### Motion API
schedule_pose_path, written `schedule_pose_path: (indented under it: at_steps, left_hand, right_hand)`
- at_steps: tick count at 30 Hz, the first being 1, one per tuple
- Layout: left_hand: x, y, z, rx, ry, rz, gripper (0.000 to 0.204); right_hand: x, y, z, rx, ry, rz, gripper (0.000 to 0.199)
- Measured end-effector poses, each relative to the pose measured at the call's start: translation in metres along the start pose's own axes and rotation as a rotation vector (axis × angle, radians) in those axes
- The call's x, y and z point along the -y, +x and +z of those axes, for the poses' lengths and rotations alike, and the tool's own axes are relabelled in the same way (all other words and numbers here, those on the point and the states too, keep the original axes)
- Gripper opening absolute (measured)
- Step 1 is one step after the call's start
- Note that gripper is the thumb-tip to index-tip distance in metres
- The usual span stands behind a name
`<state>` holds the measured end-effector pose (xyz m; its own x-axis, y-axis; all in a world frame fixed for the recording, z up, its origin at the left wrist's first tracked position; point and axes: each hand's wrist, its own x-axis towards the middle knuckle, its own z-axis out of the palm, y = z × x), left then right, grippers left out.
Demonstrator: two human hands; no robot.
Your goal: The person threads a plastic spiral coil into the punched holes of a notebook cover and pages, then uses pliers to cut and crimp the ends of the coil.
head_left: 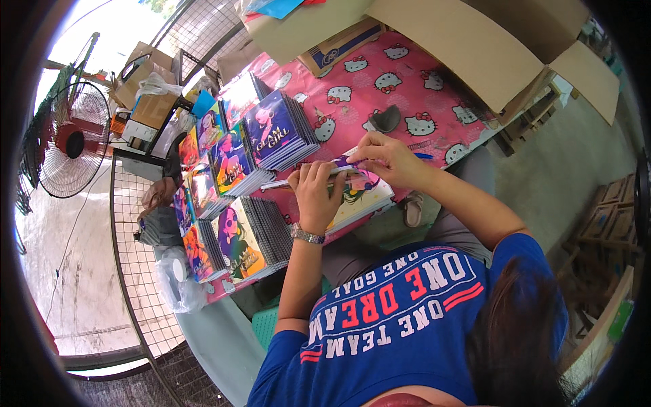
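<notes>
Both my hands are at a thin notebook (341, 163) with a purple part showing, tilted above the table's front edge. My left hand (315, 193), with a watch on its wrist, has its fingers bent over the notebook's left part. My right hand (390, 161) pinches its upper right part with bent fingers. Much of the notebook is hidden behind my fingers. Right below it sits a short stack of cream-covered notebooks (369, 203). To the left of my hands stand several stacks of spiral notebooks with colourful covers, among them a dark blue stack (274, 129) and a cream one (244, 237).
A pink patterned cloth (352, 85) covers the table. A dark grey cup-like piece (386, 119) lies beyond my right hand. Large cardboard boxes (468, 51) stand at the back right. A fan (73, 142) and a clear plastic bag (180, 281) are at the left.
</notes>
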<state>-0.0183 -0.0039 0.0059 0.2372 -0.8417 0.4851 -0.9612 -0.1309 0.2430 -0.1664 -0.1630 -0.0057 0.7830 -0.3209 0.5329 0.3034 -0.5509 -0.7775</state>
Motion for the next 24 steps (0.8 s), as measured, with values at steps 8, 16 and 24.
schedule_pose_path:
  at_steps: [8,16,24]
  left_hand:
    - [-0.003,0.001,0.004,-0.029,0.041,0.011,0.019]
    - [-0.021,0.007,0.017,-0.016,0.065,0.084,0.027]
    - [-0.012,-0.01,0.001,0.012,0.011,0.053,0.024]
  right_hand:
    - [-0.004,-0.002,-0.005,0.073,-0.011,0.076,0.021]
    - [0.019,0.004,-0.013,0.109,-0.182,0.207,0.032]
    - [0.032,0.044,-0.019,0.476,0.178,0.703,0.033]
